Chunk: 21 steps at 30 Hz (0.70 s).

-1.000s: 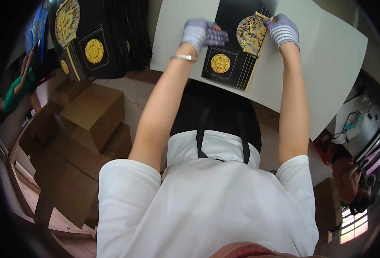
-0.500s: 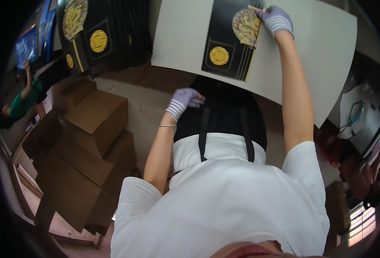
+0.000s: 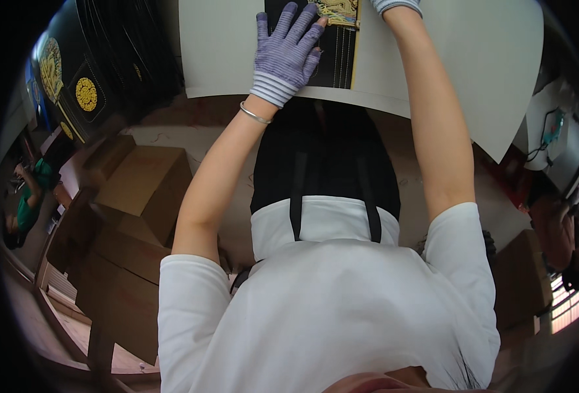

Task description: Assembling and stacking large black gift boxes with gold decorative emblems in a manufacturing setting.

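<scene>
A black sheet (image 3: 336, 69) with gold and coloured decoration and a yellow edge strip lies on the white table (image 3: 230, 72). My left hand (image 3: 285, 60), in a purple striped glove with some fingertips bare, is spread over the sheet's left part and covers its lower left. Whether it presses on the surface, I cannot tell. My right hand (image 3: 397, 5) is beyond the sheet's right edge; only its glove cuff shows at the top of the view, and its fingers are out of sight.
Left of the table stands a stack of similar black decorated sheets (image 3: 109, 65). Cardboard boxes (image 3: 142, 187) fill the floor at left. A person in green (image 3: 31, 196) is at far left, another (image 3: 554, 229) at far right. A cable (image 3: 551, 134) lies on a surface at right.
My left hand has risen from beside my waist onto the black sheet, its fingers spreading. My right hand has reached farther away, mostly out of view. The whole view has shifted.
</scene>
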Each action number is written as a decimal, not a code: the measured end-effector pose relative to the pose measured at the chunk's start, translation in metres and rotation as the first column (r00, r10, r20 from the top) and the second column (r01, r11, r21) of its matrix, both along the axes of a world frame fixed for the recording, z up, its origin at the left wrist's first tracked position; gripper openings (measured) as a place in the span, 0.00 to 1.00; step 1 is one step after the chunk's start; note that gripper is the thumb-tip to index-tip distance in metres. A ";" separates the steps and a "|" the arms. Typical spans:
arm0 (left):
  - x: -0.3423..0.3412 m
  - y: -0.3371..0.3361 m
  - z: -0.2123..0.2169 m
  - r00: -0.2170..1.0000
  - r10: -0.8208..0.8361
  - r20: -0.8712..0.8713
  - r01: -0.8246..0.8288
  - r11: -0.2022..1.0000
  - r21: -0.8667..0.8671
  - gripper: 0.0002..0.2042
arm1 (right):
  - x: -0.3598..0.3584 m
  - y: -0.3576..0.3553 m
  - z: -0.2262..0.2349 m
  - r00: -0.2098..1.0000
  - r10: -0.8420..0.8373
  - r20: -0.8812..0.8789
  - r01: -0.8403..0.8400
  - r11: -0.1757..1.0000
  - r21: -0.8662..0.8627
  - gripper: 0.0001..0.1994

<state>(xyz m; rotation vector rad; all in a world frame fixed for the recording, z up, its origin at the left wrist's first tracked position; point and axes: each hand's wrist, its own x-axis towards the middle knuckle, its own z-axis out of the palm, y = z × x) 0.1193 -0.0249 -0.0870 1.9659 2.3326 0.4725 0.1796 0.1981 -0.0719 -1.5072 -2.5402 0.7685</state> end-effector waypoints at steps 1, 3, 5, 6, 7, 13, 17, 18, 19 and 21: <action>0.000 0.000 0.001 0.999 -0.006 -0.037 0.006 1.000 0.010 0.23 | 0.001 -0.003 0.006 1.000 -0.004 0.019 0.005 1.000 -0.010 0.14; -0.002 0.003 -0.001 0.997 -0.018 -0.073 0.020 0.999 0.030 0.23 | 0.010 -0.005 0.016 0.999 -0.017 0.040 0.017 1.000 -0.010 0.16; -0.006 -0.003 -0.004 0.997 0.010 0.072 -0.015 0.998 0.056 0.24 | 0.032 -0.010 0.021 0.971 -0.016 -0.239 -0.007 0.995 -0.095 0.19; -0.009 -0.004 -0.008 0.997 0.017 0.074 -0.021 0.998 0.062 0.24 | 0.046 -0.013 0.031 0.971 -0.008 -0.238 -0.014 0.996 -0.090 0.19; -0.013 -0.004 -0.013 1.000 -0.013 0.020 0.012 0.999 0.029 0.27 | 0.061 -0.016 0.045 0.971 -0.010 -0.237 -0.003 0.999 -0.054 0.20; -0.018 0.020 -0.029 0.985 -0.142 0.103 0.096 0.927 0.362 0.22 | 0.066 -0.036 0.032 1.000 0.022 0.013 -0.018 0.958 -0.286 0.18; -0.014 0.029 -0.055 0.971 -0.221 0.089 0.101 0.719 0.688 0.22 | 0.048 -0.050 0.032 0.989 -0.139 -0.047 0.124 0.964 -0.235 0.17; -0.016 0.030 -0.058 0.967 -0.237 0.097 0.089 0.666 0.741 0.21 | 0.043 -0.051 0.031 0.989 -0.141 -0.048 0.125 0.963 -0.241 0.17; -0.012 0.031 -0.046 0.961 -0.253 0.109 0.090 0.662 0.744 0.21 | 0.045 -0.047 0.026 0.981 -0.193 -0.038 0.170 0.930 -0.324 0.16; -0.006 0.021 0.004 0.971 -0.177 0.163 0.150 0.975 0.166 0.20 | 0.045 -0.041 0.029 0.983 -0.182 0.017 0.173 0.896 -0.408 0.12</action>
